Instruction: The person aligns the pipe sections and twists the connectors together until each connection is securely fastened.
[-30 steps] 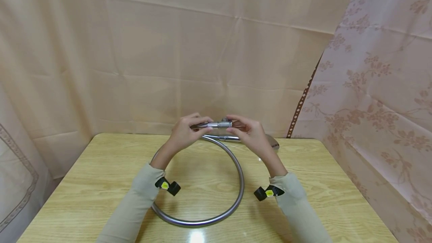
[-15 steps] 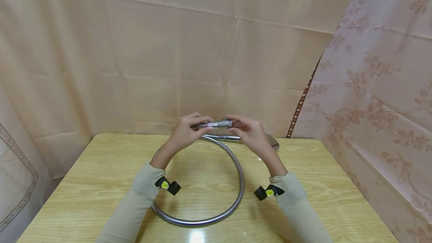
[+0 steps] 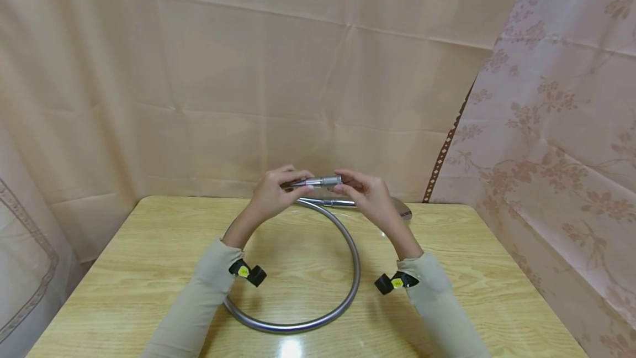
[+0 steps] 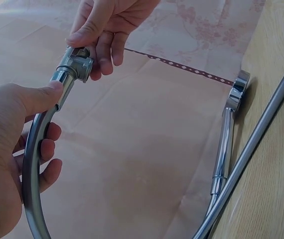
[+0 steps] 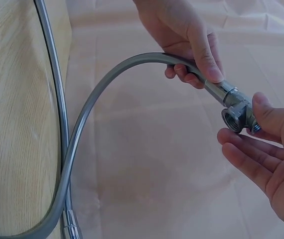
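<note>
My left hand [image 3: 272, 195] grips the end of a grey metal shower hose [image 3: 355, 269], its thumb lying along the chrome collar [image 4: 64, 79]. Screwed or seated against that collar is a chrome tee fitting [image 5: 237, 112] with a threaded side opening, which faces down in the right wrist view. With thumb and fingertips, my right hand [image 3: 369, 192] pinches the fitting's free end; its other fingers extend loosely below. Both hands are raised over the far table edge. The hose loops down onto the table and back to a chrome hand shower [image 4: 224, 144] lying there.
The wood-grain table [image 3: 427, 303] carries the hose loop at its middle. The shower head [image 3: 403, 211] lies at the back edge, partly behind the right hand. Beige cloth [image 3: 298, 70] hangs close behind the table, and a pink floral cloth [image 3: 561, 142] hangs on the right.
The tee fitting has turned about the hose's axis: its side opening stood up at the top earlier and no longer shows there. The right fingers have shifted slightly; the left hand stays put.
</note>
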Demonstrator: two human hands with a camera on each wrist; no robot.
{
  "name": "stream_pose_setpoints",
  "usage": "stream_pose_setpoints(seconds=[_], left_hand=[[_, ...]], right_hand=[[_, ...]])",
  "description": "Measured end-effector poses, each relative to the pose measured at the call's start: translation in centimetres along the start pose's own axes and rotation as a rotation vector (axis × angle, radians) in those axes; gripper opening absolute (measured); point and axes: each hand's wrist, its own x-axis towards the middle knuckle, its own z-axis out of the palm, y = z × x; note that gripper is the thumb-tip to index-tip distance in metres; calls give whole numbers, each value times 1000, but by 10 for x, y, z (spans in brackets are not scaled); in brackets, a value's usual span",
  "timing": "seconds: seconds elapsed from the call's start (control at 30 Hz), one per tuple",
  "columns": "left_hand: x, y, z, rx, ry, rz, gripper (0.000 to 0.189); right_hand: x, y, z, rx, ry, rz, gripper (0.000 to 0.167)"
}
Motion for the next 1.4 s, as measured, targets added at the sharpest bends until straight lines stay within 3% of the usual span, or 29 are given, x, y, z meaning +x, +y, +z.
stream_pose_setpoints(seconds=[0.47,0.93,1.4], left_hand=[[-1,-2,1,4,-11,0,23],[-2,-3,1,-15,2,17,22],[-1,-3,1,-9,-3,6,23]], right_hand=[[1,-2,0,-51,33,-43,31],[0,-1,-2,18,4,-97,39],[0,-2,-4,-28,19,-112,35]])
